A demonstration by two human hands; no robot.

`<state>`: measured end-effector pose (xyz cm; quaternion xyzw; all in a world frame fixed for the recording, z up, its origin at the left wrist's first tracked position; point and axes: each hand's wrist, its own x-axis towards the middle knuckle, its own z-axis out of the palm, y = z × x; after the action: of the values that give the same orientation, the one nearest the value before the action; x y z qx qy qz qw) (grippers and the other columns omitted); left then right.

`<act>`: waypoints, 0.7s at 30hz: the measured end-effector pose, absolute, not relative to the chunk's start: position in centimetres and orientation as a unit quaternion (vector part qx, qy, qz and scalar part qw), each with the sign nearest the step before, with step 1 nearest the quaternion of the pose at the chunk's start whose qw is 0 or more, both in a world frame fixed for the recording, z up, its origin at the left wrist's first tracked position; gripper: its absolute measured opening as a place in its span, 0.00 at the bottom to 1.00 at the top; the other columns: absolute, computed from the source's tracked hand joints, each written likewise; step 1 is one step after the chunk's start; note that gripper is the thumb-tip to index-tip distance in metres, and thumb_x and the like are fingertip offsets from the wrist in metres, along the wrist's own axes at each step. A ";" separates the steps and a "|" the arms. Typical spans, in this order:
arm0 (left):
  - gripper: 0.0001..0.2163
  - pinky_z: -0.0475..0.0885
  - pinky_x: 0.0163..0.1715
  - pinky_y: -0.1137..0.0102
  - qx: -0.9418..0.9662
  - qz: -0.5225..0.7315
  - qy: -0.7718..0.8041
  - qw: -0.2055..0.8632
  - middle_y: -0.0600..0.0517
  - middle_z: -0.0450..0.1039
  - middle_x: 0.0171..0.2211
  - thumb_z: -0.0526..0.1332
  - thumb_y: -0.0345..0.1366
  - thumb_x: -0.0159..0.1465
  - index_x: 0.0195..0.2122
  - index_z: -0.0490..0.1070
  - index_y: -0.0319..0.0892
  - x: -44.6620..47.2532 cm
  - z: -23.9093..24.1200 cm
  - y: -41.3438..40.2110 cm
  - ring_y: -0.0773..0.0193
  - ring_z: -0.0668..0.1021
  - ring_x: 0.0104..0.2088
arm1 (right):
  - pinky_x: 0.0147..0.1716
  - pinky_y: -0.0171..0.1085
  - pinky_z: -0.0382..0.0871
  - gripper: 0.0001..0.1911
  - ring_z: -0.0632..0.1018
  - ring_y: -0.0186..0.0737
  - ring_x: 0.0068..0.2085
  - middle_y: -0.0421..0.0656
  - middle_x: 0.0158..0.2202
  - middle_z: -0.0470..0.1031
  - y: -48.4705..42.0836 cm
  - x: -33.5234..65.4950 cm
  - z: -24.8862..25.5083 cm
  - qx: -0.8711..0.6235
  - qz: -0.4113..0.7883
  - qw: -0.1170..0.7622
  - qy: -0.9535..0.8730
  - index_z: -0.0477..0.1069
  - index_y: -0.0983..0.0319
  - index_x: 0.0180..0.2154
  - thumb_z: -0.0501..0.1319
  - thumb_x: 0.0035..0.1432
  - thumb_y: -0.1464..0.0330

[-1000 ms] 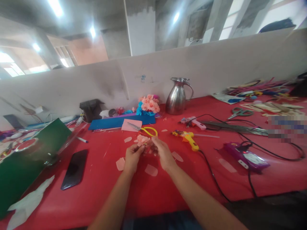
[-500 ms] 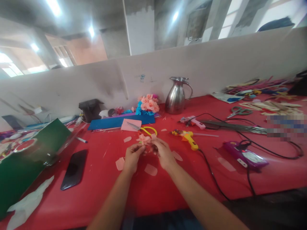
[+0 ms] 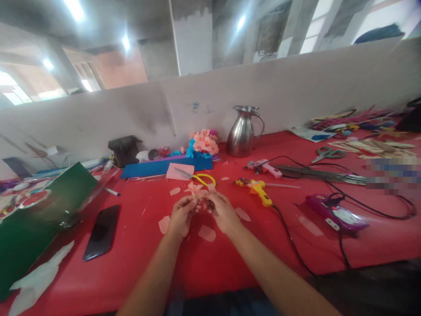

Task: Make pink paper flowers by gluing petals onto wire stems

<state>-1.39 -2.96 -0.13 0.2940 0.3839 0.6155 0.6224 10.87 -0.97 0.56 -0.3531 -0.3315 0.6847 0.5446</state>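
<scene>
A small pink paper flower (image 3: 194, 188) is pinched in the closed fingers of my left hand (image 3: 181, 214), petals pointing away from me. My right hand (image 3: 224, 211) is closed close beside it, thumb and fingertips pinching a pink petal piece at the flower's side; part of that piece is hidden by the fingers. Around my hands lie loose pink petals (image 3: 207, 233) on the red table. Just beyond are yellow-handled scissors (image 3: 205, 179), their blades on a pink paper sheet (image 3: 171, 171). To the right rests a yellow glue gun (image 3: 262, 193) with a cord.
At the back stand a steel jug (image 3: 240, 134) and a bunch of pink flowers (image 3: 205, 142). A phone (image 3: 101, 232) and a green board (image 3: 66, 202) lie left. On the right are a pink glue gun (image 3: 271, 168), a purple power strip (image 3: 342, 215) with cords, and grey-handled scissors (image 3: 330, 152).
The flower has tilted slightly and shifted a little to the left in my left hand. My fingers have moved slightly; the things on the table stay put.
</scene>
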 end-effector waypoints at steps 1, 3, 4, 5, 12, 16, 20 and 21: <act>0.10 0.67 0.24 0.79 0.289 0.617 0.381 0.625 0.53 0.73 0.24 0.70 0.33 0.44 0.27 0.73 0.37 -1.4 -0.2 -2.9 0.74 0.72 0.22 | 0.19 0.29 0.54 0.08 0.68 0.28 0.21 0.39 0.21 0.73 -1.0 10.8 0.6 -0.352 0.684 0.546 -0.331 0.70 0.64 0.21 0.65 0.42 0.66; 0.10 0.67 0.24 0.80 0.283 0.618 0.376 0.630 0.54 0.73 0.24 0.70 0.33 0.44 0.27 0.72 0.37 -1.4 -0.3 -2.9 0.75 0.73 0.22 | 0.19 0.29 0.54 0.08 0.68 0.27 0.20 0.38 0.20 0.73 -1.0 10.8 0.6 -0.351 0.683 0.547 -0.333 0.69 0.63 0.21 0.65 0.42 0.66; 0.10 0.67 0.24 0.80 0.281 0.618 0.374 0.632 0.54 0.73 0.24 0.70 0.33 0.44 0.27 0.72 0.37 -1.4 -0.3 -2.9 0.75 0.73 0.22 | 0.19 0.29 0.54 0.08 0.68 0.27 0.20 0.38 0.20 0.73 -1.0 10.8 0.6 -0.351 0.683 0.547 -0.334 0.69 0.63 0.21 0.65 0.42 0.66; 0.10 0.67 0.24 0.81 0.279 0.619 0.372 0.633 0.54 0.73 0.24 0.70 0.33 0.44 0.27 0.72 0.37 -1.4 -0.3 -2.9 0.75 0.73 0.22 | 0.19 0.29 0.54 0.08 0.68 0.27 0.20 0.38 0.20 0.73 -1.0 10.8 0.6 -0.350 0.683 0.547 -0.335 0.69 0.63 0.21 0.65 0.42 0.65; 0.11 0.67 0.24 0.82 0.266 0.617 0.362 0.646 0.55 0.73 0.24 0.70 0.32 0.45 0.28 0.71 0.37 -1.4 -0.4 -2.8 0.77 0.72 0.22 | 0.19 0.29 0.56 0.08 0.68 0.28 0.21 0.39 0.21 0.73 -1.0 10.7 0.5 -0.336 0.692 0.547 -0.330 0.69 0.63 0.22 0.65 0.42 0.65; 0.10 0.67 0.25 0.81 0.265 0.615 0.358 0.650 0.55 0.72 0.24 0.70 0.31 0.45 0.28 0.71 0.37 -1.5 -0.5 -2.8 0.77 0.72 0.22 | 0.19 0.29 0.57 0.08 0.69 0.28 0.21 0.39 0.21 0.73 -0.9 10.7 0.2 -0.329 0.700 0.545 -0.325 0.69 0.64 0.22 0.64 0.43 0.65; 0.10 0.66 0.26 0.79 0.300 0.617 0.371 0.626 0.54 0.72 0.24 0.69 0.33 0.46 0.28 0.72 0.38 -1.3 -0.6 -2.8 0.75 0.72 0.23 | 0.19 0.29 0.56 0.08 0.68 0.28 0.21 0.39 0.21 0.72 -0.9 10.7 0.3 -0.322 0.695 0.548 -0.336 0.70 0.64 0.24 0.63 0.45 0.65; 0.09 0.66 0.26 0.79 0.320 0.615 0.377 0.614 0.54 0.72 0.24 0.69 0.34 0.47 0.28 0.72 0.37 -1.2 -0.7 -2.8 0.74 0.72 0.23 | 0.18 0.29 0.55 0.08 0.68 0.28 0.20 0.38 0.20 0.72 -0.9 10.8 0.4 -0.320 0.691 0.551 -0.342 0.70 0.63 0.24 0.63 0.45 0.65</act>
<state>-1.23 -2.85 -0.66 0.3201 0.3770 0.6154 0.6137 10.79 -0.91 0.35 -0.3197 -0.3415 0.6909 0.5511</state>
